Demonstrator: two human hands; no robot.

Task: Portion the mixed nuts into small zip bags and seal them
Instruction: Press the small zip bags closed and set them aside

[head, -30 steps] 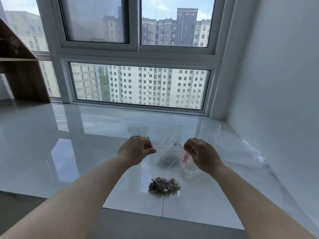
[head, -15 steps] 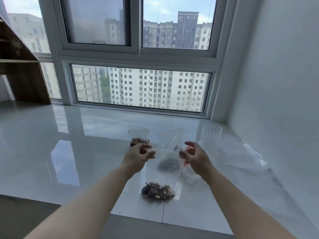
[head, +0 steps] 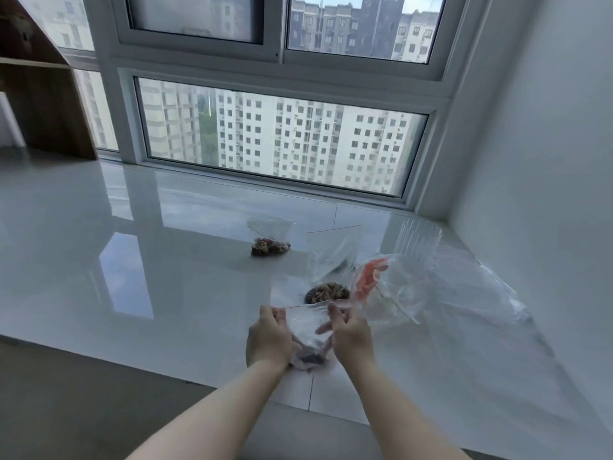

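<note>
We see both hands pinching the red-lined top edge of a small zip bag [head: 306, 327], left hand [head: 268, 340] at its left corner, right hand [head: 351, 336] at its right, nuts [head: 310, 358] blurred in the bottom. It hangs just above the white worktop [head: 132, 260]. Beyond: a loose nut pile [head: 326, 292], a filled bag [head: 270, 245], crumpled clear plastic [head: 414, 287].

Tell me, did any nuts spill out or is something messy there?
No spilled nuts show. The left hand and right hand pinch the held zip bag by its top. Only the crumpled plastic wrapping on the ledge looks messy.
</note>
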